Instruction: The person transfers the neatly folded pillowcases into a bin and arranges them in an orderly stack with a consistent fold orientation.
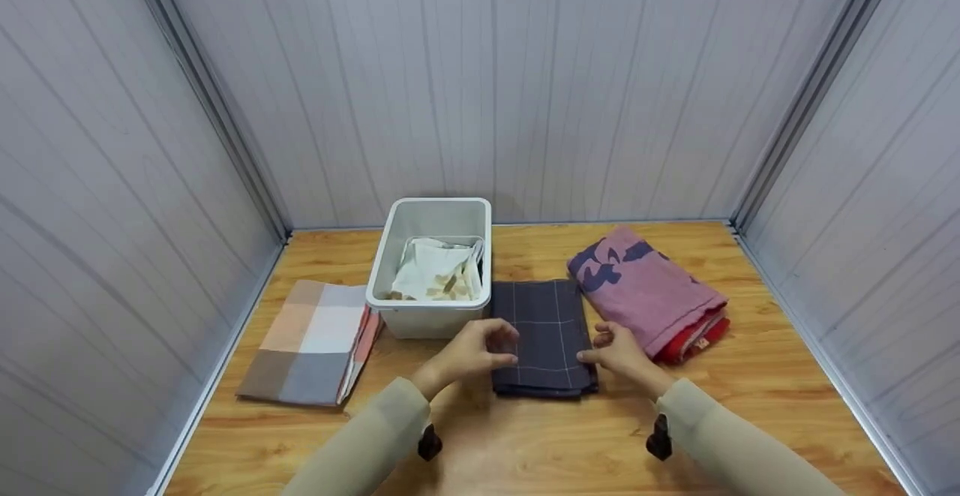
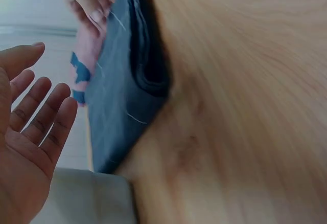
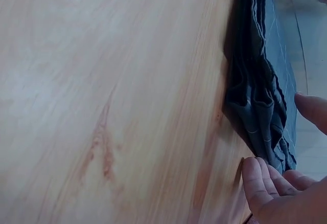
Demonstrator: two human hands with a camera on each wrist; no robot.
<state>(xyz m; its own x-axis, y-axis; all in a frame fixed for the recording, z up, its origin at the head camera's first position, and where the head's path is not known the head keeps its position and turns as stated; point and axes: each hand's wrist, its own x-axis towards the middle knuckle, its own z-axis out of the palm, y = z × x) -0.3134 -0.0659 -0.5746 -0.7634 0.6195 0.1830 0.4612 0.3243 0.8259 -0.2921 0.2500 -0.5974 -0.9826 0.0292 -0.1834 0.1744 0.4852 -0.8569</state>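
Observation:
A folded dark checked cloth [image 1: 541, 335] with thin pale lines lies flat on the wooden table, its layered edges towards me. My left hand [image 1: 480, 350] hovers by its left edge, thumb and fingers spread and holding nothing; in the left wrist view that hand [image 2: 33, 127] is apart from the cloth [image 2: 120, 86]. At the opposite edge is my right hand [image 1: 619, 352]. The right wrist view shows its fingertips [image 3: 258, 170] at the cloth's corner, where contact is hard to judge, while the thumb [image 3: 311, 109] stands away from them.
Behind my left hand stands a white bin [image 1: 431, 323] with a white and tan cloth [image 1: 439, 271] inside. A plaid folded cloth [image 1: 307, 346] lies left of it. To the right is a pink and purple folded cloth [image 1: 652, 293] with red layers. Walls enclose the table's back and sides.

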